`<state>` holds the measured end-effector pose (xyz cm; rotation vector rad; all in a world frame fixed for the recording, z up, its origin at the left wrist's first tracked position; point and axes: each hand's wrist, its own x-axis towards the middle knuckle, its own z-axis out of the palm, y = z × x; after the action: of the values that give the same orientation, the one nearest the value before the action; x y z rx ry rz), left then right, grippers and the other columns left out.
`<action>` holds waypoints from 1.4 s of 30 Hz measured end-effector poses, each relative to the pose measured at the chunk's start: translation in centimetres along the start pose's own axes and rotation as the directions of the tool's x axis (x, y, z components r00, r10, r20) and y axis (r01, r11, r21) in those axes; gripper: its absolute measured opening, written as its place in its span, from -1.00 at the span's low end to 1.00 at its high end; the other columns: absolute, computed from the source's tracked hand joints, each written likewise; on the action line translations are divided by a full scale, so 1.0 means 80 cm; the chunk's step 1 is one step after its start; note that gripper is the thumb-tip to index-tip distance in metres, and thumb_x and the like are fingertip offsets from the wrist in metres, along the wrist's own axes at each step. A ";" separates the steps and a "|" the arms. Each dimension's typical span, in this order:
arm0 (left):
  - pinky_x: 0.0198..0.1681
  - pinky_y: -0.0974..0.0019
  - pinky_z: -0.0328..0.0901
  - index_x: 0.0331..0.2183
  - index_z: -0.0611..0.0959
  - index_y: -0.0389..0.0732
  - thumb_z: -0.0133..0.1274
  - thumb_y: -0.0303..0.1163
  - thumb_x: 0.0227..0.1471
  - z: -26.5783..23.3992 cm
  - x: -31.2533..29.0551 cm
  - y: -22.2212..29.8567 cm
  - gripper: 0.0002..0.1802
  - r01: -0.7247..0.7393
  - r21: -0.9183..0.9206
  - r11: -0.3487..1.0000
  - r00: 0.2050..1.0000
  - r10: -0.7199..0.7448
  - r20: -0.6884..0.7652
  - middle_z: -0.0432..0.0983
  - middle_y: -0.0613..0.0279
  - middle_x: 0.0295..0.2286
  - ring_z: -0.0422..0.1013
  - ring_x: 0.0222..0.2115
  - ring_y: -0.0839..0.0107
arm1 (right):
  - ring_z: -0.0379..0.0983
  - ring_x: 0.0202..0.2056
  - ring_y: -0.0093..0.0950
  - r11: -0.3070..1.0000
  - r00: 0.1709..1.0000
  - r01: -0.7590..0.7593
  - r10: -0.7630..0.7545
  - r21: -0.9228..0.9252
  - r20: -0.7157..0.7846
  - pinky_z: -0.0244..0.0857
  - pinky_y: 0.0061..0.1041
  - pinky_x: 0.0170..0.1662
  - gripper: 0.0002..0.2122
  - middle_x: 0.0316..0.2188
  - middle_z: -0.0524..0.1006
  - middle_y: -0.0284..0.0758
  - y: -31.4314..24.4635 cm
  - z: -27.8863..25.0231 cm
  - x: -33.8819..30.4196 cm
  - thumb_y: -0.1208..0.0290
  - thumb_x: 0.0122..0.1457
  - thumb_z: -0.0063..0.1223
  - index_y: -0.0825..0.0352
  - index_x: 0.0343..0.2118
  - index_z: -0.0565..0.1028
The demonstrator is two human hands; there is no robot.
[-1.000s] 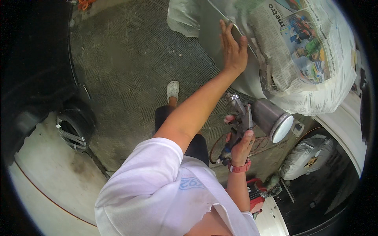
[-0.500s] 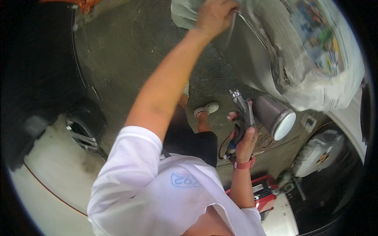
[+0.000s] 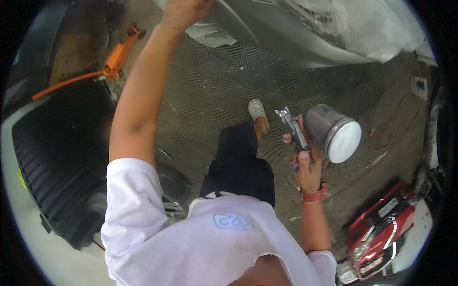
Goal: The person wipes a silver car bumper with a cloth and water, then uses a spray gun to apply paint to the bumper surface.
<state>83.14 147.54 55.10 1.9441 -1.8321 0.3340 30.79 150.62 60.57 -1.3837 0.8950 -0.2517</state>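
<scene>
My right hand point(image 3: 310, 164) is closed round the handle of a spray gun point(image 3: 296, 133). Its grey cup point(image 3: 324, 121) with a white lid tilts out to the right of the hand, and the silver nozzle points away to the upper left. My left arm stretches far forward. At the top edge my left hand point(image 3: 183, 13) has its fingers curled in at the rim of a grey curved car panel point(image 3: 267, 40). The picture cuts off part of those fingers, so what they hold is hidden. Pale translucent sheeting point(image 3: 381, 33) covers the panel's far side.
An orange floor jack point(image 3: 117, 57) stands at the far left, beside a large black ribbed sheet point(image 3: 62, 157). At the lower right sits a red car light unit or similar part point(image 3: 381, 229). A thin hose point(image 3: 391, 126) lies on the textured floor point(image 3: 210, 76).
The view has shifted, bringing in more of the jack and the red part. My left hand appears further left along with the panel's edge. My right hand keeps hold of the spray gun.
</scene>
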 end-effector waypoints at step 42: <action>-0.10 0.06 0.57 -0.19 0.86 -0.21 0.32 -0.21 0.12 0.013 0.011 0.004 -0.69 -0.205 0.488 0.848 0.925 0.331 -0.186 0.79 0.02 -0.31 0.73 -0.29 0.10 | 0.70 -0.11 -0.44 0.959 0.949 0.284 -0.277 0.026 -0.153 0.49 -0.35 0.11 -0.47 -0.12 0.77 -0.15 0.477 0.183 0.265 0.11 0.54 0.06 0.17 0.48 0.42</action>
<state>82.76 146.26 54.65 1.7958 -1.9691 1.1632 41.66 156.29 16.18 -1.4603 0.8054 -0.5964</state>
